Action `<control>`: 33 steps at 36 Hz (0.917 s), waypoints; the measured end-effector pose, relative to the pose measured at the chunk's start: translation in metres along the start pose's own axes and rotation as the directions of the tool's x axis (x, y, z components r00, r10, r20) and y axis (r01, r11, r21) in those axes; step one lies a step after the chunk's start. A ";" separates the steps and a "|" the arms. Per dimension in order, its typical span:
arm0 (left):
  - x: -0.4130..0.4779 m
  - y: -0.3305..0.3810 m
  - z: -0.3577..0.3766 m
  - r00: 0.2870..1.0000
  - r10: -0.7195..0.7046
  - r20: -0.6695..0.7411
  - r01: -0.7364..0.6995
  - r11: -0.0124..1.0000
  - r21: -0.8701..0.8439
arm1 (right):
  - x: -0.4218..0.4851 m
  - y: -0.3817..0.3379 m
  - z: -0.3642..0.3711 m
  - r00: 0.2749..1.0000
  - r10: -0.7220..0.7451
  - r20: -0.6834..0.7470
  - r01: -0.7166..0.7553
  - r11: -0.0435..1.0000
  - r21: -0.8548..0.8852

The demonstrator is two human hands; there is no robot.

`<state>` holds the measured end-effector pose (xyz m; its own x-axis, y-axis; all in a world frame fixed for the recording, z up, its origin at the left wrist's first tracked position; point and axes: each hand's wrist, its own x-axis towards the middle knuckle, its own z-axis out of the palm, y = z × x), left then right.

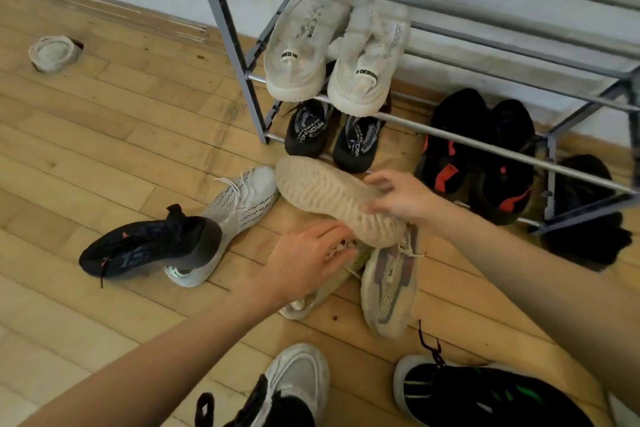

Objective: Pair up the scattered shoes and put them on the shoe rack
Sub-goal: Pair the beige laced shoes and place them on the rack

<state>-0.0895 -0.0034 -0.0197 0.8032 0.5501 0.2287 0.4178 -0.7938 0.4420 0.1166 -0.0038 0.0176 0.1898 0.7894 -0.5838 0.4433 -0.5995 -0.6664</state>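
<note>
On the wooden floor, a grey-and-black shoe and a black shoe with green stripes lie nearest. Beyond them a person's left hand reaches onto the laces of a half-hidden pale shoe; whether it pinches them cannot be told. A beige-and-mauve sneaker lies just beside it. The right hand grasps a tan shoe turned sole up, fingers curled over its edge, in front of the shoe rack. To the left, a black sneaker rests against a white knit sneaker. The rack's bottom rails carry a black lettered pair and a black-and-red pair; a white pair sits on the tier above.
</note>
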 end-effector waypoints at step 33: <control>0.014 0.052 0.049 0.414 -0.560 0.718 0.788 -0.175 -0.590 | -0.075 0.086 0.023 0.974 -0.112 -0.196 0.119 0.993 0.021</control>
<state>-0.0361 -0.0501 -0.0359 0.4031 0.4856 -0.7757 0.3097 0.7252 0.6149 0.1199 -0.1178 -0.0068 0.3068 0.8622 -0.4031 0.4440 -0.5042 -0.7407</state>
